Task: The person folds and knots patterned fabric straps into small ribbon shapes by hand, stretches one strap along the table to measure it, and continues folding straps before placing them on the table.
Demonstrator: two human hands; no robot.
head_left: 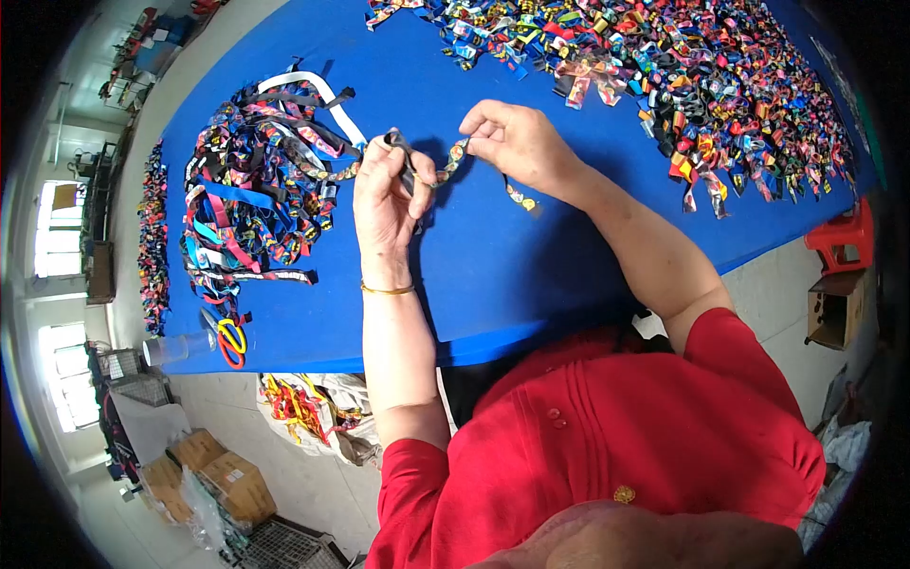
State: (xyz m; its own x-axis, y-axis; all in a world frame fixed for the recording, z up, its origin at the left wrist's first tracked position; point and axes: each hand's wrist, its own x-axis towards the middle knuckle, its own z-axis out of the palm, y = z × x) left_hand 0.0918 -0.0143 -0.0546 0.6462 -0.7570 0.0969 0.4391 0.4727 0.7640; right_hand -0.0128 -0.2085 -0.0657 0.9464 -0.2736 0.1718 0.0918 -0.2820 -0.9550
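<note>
My left hand (387, 194) is closed around a narrow patterned ribbon (453, 163), with a dark fold of it standing up between the fingers. My right hand (521, 142) pinches the same ribbon a short way to the right, thumb against fingertips. A loose patterned end (519, 197) hangs below my right hand. Left of my left hand lies a tangled heap of colourful ribbons (256, 190), and one strip runs from the heap toward my left fingers. Around my left wrist is a thin gold bangle (387, 289).
A blue cloth (512, 294) covers the table. Many short ribbon pieces (701, 85) are spread at the back right. Scissors (227, 339) with yellow and red handles and a clear cup (171, 349) lie near the left edge. A red stool (842, 239) and cardboard boxes (227, 484) stand beyond.
</note>
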